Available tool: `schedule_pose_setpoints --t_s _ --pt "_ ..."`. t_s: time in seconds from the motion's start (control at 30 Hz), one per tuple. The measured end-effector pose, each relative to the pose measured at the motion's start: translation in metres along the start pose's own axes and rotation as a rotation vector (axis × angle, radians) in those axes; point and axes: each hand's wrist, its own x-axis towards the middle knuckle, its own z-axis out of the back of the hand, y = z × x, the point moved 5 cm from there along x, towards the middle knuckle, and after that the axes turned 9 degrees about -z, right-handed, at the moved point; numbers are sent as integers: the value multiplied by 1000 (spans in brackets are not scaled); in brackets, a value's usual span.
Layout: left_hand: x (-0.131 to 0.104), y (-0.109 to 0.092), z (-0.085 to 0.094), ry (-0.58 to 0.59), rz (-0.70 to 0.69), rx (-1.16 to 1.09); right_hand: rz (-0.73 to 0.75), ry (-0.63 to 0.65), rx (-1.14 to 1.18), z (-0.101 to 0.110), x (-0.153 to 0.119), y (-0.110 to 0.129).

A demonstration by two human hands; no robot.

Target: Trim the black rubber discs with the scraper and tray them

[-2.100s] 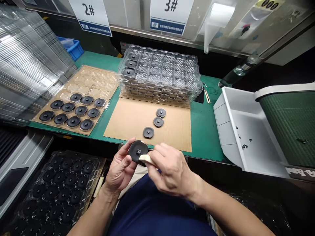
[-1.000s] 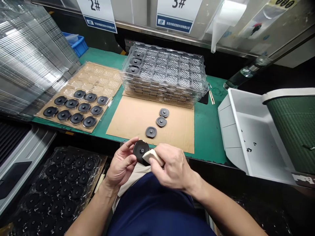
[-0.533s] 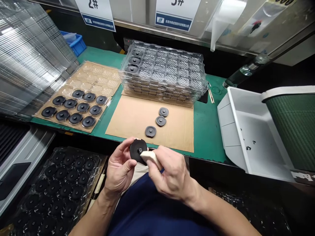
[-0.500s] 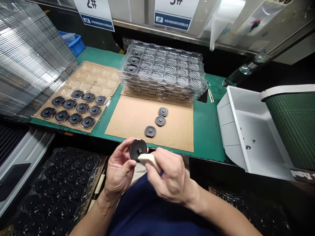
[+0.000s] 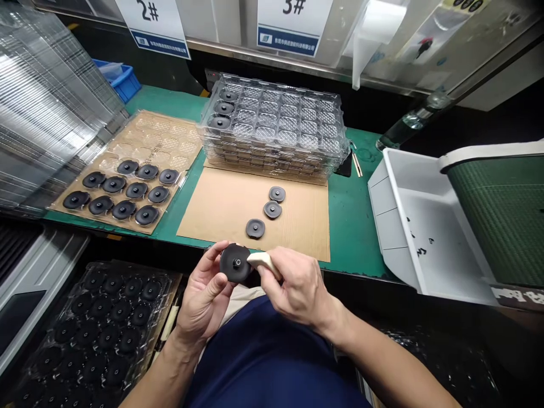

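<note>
My left hand [image 5: 203, 303] is closed on the edge of a round black plastic part [image 5: 229, 269] with a small post at its centre. A cream-coloured block-like tool [image 5: 264, 260] sticks out of my right hand [image 5: 301, 289], whose fingers are wrapped round it. The tool's tip is at the right rim of the part; whether they touch I cannot tell. Just beyond my hands, three similar black parts [image 5: 255, 229] lie on a cardboard sheet [image 5: 212, 207].
Left on the green bench [image 5: 352, 226] lies a clear tray [image 5: 147, 141] partly filled with black parts. Stacked clear trays [image 5: 272, 141] stand at the back. A grey bin [image 5: 450, 226] with black scraps sits right, beside a green conveyor belt [image 5: 497, 209]. Another filled tray [image 5: 102, 323] is low left.
The cream tool has moved up from the lower right of the black part to its right rim. The part has turned slightly in my left hand. The view has shifted a little.
</note>
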Motion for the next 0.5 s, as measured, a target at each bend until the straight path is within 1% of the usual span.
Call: schedule_pose_setpoints --t_s 0.1,0.13,0.27,0.4,0.5 --pt "-2 -1 0 5 23 -17 66 65 40 0 -2 5" --pt "-2 -2 0 7 28 -19 77 69 39 1 -3 5" --pt "-3 1 2 6 80 -15 20 11 -23 4 -3 0" --pt "-2 2 3 -3 113 -37 90 89 19 -1 -5 2" --pt "-2 4 3 3 144 -41 56 44 -29 0 -3 -4"
